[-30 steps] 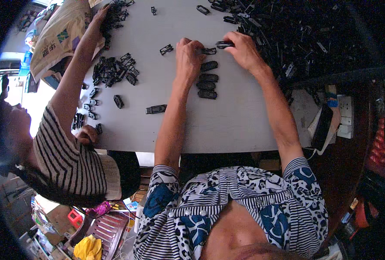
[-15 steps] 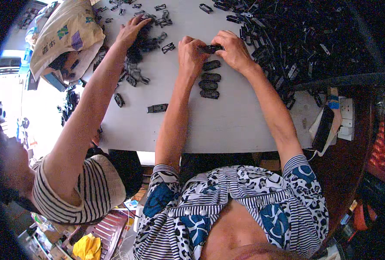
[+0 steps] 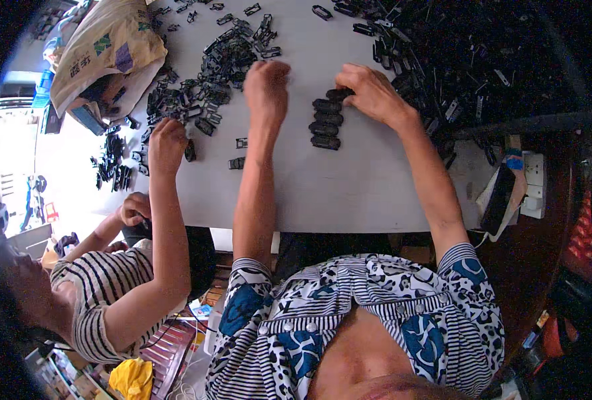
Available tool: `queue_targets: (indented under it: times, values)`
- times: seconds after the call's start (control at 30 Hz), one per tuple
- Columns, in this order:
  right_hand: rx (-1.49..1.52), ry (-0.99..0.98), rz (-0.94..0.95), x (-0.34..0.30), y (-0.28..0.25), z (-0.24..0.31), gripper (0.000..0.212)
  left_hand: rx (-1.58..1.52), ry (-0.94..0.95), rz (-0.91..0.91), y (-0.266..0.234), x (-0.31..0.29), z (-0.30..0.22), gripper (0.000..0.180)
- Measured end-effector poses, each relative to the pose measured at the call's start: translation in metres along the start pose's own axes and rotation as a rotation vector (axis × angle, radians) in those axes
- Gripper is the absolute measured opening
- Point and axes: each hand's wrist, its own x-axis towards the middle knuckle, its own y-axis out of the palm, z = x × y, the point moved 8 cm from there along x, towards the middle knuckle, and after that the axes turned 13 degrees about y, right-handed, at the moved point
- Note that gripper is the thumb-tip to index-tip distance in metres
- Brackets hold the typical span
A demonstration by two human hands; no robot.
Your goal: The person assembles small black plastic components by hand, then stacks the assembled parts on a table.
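Starting at the right hand (image 3: 376, 97), we see its thumb and forefinger clamped on the right end of an oblong black part (image 3: 338, 95), which sits at the far end of a short column. Directly on the person's side of these fingertips, we count four more black parts (image 3: 327, 117) in the column, set close one behind another on the pale table (image 3: 376, 187). Well to the left of those fingers is the left hand (image 3: 267, 87), its fingers curled in; it is blurred, and we cannot tell whether they hold anything. Beyond and to the left of them we find a loose pile of black frames (image 3: 226, 60), while two small pieces (image 3: 236, 163) lie nearer the person, just left of the forearm. To the right of the right hand's fingers, past the knuckles, we see a large dark heap (image 3: 469, 60). Farther left of the left hand's fingers, we notice a co-worker's hand (image 3: 167, 140) near the pile, and a printed sack (image 3: 102, 60) beyond it.
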Motion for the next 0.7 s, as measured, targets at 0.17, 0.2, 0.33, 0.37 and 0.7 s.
queue_targets:
  times: [0.17, 0.2, 0.33, 0.37, 0.7]
  values:
    - [0.102, 0.032, 0.026, 0.0, -0.02, -0.015, 0.023, 0.133, -0.074, 0.011, -0.018, -0.001, 0.011, 0.012]
    - [0.133, 0.07, -0.039, 0.003, -0.028, -0.023, 0.023, 0.132, -0.073, 0.012, -0.015, -0.002, 0.008, 0.012]
    - [-0.019, 0.323, -0.31, 0.002, -0.063, -0.054, 0.02, 0.346, 0.024, 0.043, 0.004, -0.003, -0.011, 0.007]
    - [0.012, 0.306, -0.352, 0.003, -0.067, -0.061, 0.019, 0.394, 0.044, 0.096, 0.011, -0.002, -0.013, 0.008]
    - [-0.262, 0.46, -0.451, 0.017, -0.057, -0.078, 0.024, -0.58, -0.22, 0.025, 0.042, 0.009, -0.021, 0.018]
